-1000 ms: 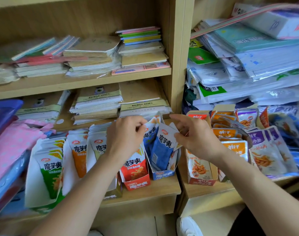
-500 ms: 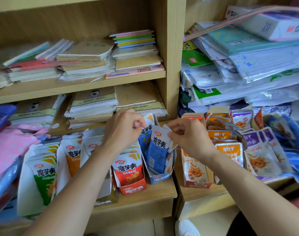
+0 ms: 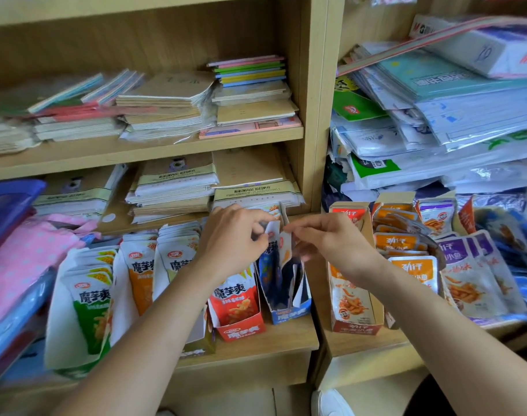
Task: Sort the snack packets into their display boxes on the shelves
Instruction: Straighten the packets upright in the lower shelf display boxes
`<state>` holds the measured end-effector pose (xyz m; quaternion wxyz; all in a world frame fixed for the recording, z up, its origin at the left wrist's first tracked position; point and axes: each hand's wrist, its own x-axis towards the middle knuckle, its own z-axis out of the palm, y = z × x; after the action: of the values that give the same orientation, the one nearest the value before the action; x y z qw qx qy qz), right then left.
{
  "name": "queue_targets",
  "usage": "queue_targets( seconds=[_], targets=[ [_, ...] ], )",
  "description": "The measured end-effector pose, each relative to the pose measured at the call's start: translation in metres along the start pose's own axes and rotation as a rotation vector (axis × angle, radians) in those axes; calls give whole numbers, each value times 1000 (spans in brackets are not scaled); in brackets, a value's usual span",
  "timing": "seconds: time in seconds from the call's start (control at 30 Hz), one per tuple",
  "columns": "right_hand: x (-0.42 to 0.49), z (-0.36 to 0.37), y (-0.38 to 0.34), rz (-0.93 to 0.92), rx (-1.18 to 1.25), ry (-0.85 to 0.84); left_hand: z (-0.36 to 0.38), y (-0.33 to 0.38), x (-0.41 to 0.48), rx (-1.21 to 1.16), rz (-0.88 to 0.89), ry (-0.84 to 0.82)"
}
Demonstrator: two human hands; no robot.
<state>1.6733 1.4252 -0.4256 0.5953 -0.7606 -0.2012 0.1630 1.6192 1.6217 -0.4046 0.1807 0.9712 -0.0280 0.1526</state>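
Both hands meet over the blue display box on the lower shelf. My left hand pinches the top edges of the blue snack packets standing in it. My right hand pinches the top of one blue packet beside them, turned edge-on. Left of the blue box stands a red display box with red packets. Further left are orange packets and green packets in white boxes. On the right shelf an orange display box holds orange fish-snack packets; purple packets stand beside it.
Stacks of notebooks fill the shelves above. A wooden upright splits the left and right shelves. Plastic-wrapped stationery piles up at upper right. Pink dotted fabric and a blue folder lie at left.
The blue packet in my right hand has turned from face-on to edge-on and moved toward the other blue packets. My hands have come closer together over the blue box.
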Motion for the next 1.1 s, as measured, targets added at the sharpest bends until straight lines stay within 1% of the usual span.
queue_targets(
  seconds=[0.03,0.13,0.17,0.23,0.3,0.37,0.4,0.47,0.57,0.63,0.7,0.8,0.9,0.97,1.03,1.1],
  targets=[
    [1,-2,1,-14,-54,5,0,-3,0,-20,-21,20],
    [2,-8,4,-167,-388,65,0,-7,0,-118,-75,112],
    [3,-10,4,-192,-446,82,0,-8,0,-152,-95,148],
    [4,-12,2,-213,-480,87,0,-10,0,-201,-125,218],
    [5,-13,-1,-233,-493,93,2,-14,0,-233,-113,307],
    [5,-13,-2,-207,-429,105,3,-16,0,-258,-113,368],
    [5,-13,-4,-178,-392,112,4,-18,0,-263,-123,366],
    [5,-11,-4,-149,-373,110,5,-19,2,-235,-143,301],
    [5,-6,-1,-156,-453,80,6,-19,4,-167,-157,238],
    [5,-4,-2,-195,-466,41,7,-20,6,-142,-153,229],
    [6,-3,-7,-243,-433,38,5,-21,6,-146,-146,212],
    [7,-4,-18,-315,-400,115,3,-21,5,-184,-145,210],
    [13,-3,-25,-454,-495,202,4,-25,5,-226,-147,198],
    [20,1,-24,-549,-538,219,2,-25,6,-320,-144,140],
    [25,6,-20,-563,-522,175,-1,-24,5,-361,-108,79],
    [28,9,-15,-533,-473,103,-2,-23,2,-299,-49,43]
  ],
)
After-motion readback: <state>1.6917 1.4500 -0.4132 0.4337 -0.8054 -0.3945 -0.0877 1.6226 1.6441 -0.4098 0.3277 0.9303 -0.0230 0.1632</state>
